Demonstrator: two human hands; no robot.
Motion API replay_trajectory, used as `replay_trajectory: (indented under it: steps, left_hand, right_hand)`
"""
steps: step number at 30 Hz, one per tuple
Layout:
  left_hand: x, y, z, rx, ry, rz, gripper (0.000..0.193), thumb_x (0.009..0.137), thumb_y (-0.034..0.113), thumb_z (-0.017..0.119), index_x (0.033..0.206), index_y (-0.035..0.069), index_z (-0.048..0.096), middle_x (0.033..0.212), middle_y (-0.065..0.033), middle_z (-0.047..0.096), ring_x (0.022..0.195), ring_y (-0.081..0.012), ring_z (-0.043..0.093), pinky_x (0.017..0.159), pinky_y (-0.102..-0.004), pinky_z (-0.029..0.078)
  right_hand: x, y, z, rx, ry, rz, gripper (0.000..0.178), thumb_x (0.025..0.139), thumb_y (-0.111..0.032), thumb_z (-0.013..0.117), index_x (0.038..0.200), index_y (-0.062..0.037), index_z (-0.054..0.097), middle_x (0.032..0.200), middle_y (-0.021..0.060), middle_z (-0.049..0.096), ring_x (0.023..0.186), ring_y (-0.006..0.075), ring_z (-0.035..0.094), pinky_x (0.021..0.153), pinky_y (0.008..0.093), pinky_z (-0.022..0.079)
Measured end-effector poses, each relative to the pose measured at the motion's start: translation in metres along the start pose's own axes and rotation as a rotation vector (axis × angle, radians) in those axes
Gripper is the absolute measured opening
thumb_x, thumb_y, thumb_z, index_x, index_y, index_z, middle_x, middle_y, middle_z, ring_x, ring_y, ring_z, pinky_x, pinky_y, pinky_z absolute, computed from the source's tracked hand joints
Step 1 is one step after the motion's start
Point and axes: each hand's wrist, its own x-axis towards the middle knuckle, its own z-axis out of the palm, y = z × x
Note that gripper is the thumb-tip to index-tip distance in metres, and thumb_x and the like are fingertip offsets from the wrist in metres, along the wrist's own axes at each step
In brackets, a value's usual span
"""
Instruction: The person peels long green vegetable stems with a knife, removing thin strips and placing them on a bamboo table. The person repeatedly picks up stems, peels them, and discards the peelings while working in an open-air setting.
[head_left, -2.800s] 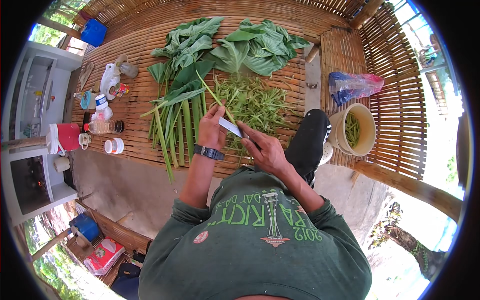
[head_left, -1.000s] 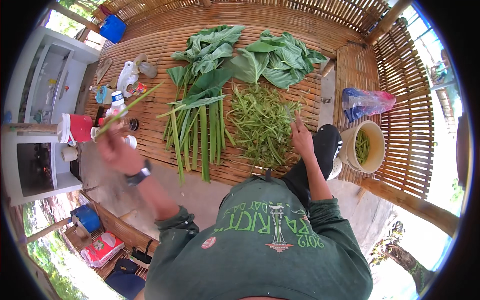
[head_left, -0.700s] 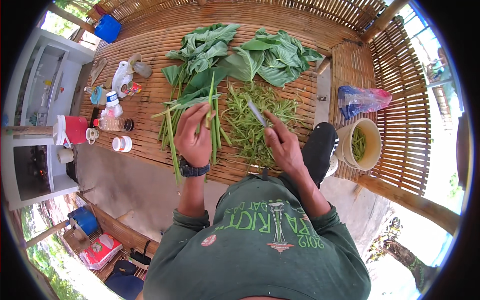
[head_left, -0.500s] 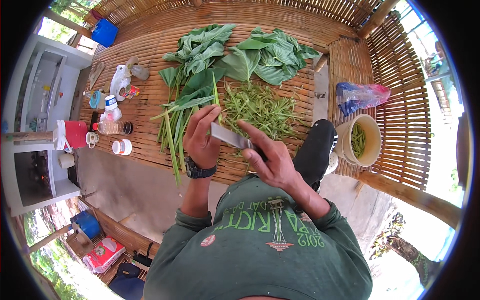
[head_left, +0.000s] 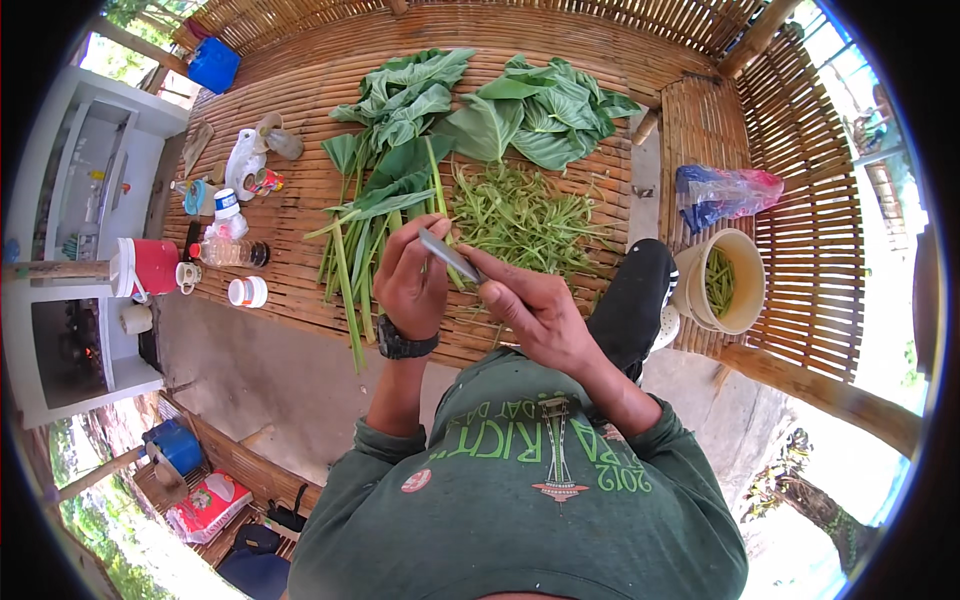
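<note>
The fingers (head_left: 405, 243) of the left hand (head_left: 411, 290) are curled closed around a thin green stalk (head_left: 437, 182). The stalk pokes out past them, and its top end points away from the person. Its low end is hidden by the hand. The fingers of the right hand (head_left: 540, 312) are closed on the handle of a knife (head_left: 450, 257). Its flat grey blade crosses in front of the left fingers. I cannot tell if the blade touches the stalk.

The stalk is just left of the pile of green strips (head_left: 525, 215), and both hands are up in the air on the near side of that pile. There is a black watch (head_left: 405, 345) on the left wrist.

The pile lies on a brown desk (head_left: 300, 205) made of thin bamboo sticks. Just left of the pile, long stalks (head_left: 345, 280) lie side by side. On the far side of the pile are big green leaves (head_left: 560, 110), and more leaves (head_left: 405, 95) lie a bit to their left.

Right of the pile is a knee (head_left: 635, 290) in black pants. Past the knee is a pale bucket (head_left: 690, 295) with green pieces (head_left: 718, 280) in it. A blue and pink bag (head_left: 728, 192) is well to the right of the pile.

Far left of the pile are a clear bottle (head_left: 225, 252), a white tub (head_left: 248, 292) and a red jug (head_left: 150, 266).
</note>
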Motion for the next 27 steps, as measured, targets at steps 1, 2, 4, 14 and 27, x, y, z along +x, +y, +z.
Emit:
replay_trajectory:
  steps: [1, 2, 4, 14, 27]
  left_hand:
    - [-0.001, 0.000, 0.000, -0.034, -0.013, -0.025, 0.029, 0.090, -0.011, 0.069, 0.116, 0.001, 0.076, 0.118, -0.0147, 0.075, 0.104, -0.0300, 0.075, 0.089, -0.0369, 0.061]
    - [-0.003, 0.000, 0.001, -0.068, -0.026, -0.049, 0.029, 0.090, -0.012, 0.069, 0.115, 0.000, 0.076, 0.118, -0.0151, 0.075, 0.104, -0.0297, 0.075, 0.089, -0.0365, 0.061]
    - [-0.007, -0.002, 0.002, -0.109, -0.042, -0.079, 0.030, 0.089, -0.014, 0.068, 0.115, -0.001, 0.076, 0.119, -0.0159, 0.075, 0.105, -0.0289, 0.075, 0.090, -0.0358, 0.061]
    - [-0.015, -0.023, -0.006, -0.383, 0.027, -0.297, 0.024, 0.092, -0.012, 0.074, 0.114, -0.002, 0.073, 0.116, -0.0149, 0.076, 0.103, -0.0221, 0.075, 0.085, -0.0303, 0.062]
    - [0.049, -0.086, -0.167, -0.131, 0.770, -0.342, 0.020, 0.102, 0.013, 0.072, 0.118, 0.001, 0.075, 0.098, -0.0104, 0.080, 0.083, -0.0163, 0.074, 0.074, -0.0269, 0.058]
  right_hand:
    - [0.000, 0.001, -0.002, 0.073, -0.019, 0.077, 0.047, 0.112, -0.029, 0.059, 0.151, -0.0039, 0.059, 0.092, 0.0080, 0.070, 0.080, 0.0149, 0.064, 0.072, 0.0308, 0.052]
    - [0.000, 0.003, -0.004, 0.146, -0.037, 0.153, 0.047, 0.112, -0.030, 0.058, 0.151, -0.0037, 0.059, 0.087, 0.0046, 0.066, 0.077, 0.0117, 0.058, 0.071, 0.0287, 0.050]
    - [0.003, 0.005, -0.006, 0.272, -0.060, 0.229, 0.048, 0.113, -0.032, 0.057, 0.152, -0.0038, 0.058, 0.080, -0.0007, 0.057, 0.073, 0.0079, 0.049, 0.068, 0.0257, 0.045]
    - [0.020, 0.053, -0.065, 0.369, 0.348, 0.328, 0.043, 0.112, -0.046, 0.055, 0.099, -0.0059, 0.064, 0.068, -0.0010, 0.054, 0.048, 0.0058, 0.042, 0.044, 0.0234, 0.033]
    - [-0.010, 0.215, -0.189, -0.056, 0.840, 0.457, 0.032, 0.111, -0.037, 0.056, 0.109, -0.0070, 0.066, 0.067, 0.0007, 0.056, 0.054, 0.0098, 0.049, 0.049, 0.0285, 0.040]
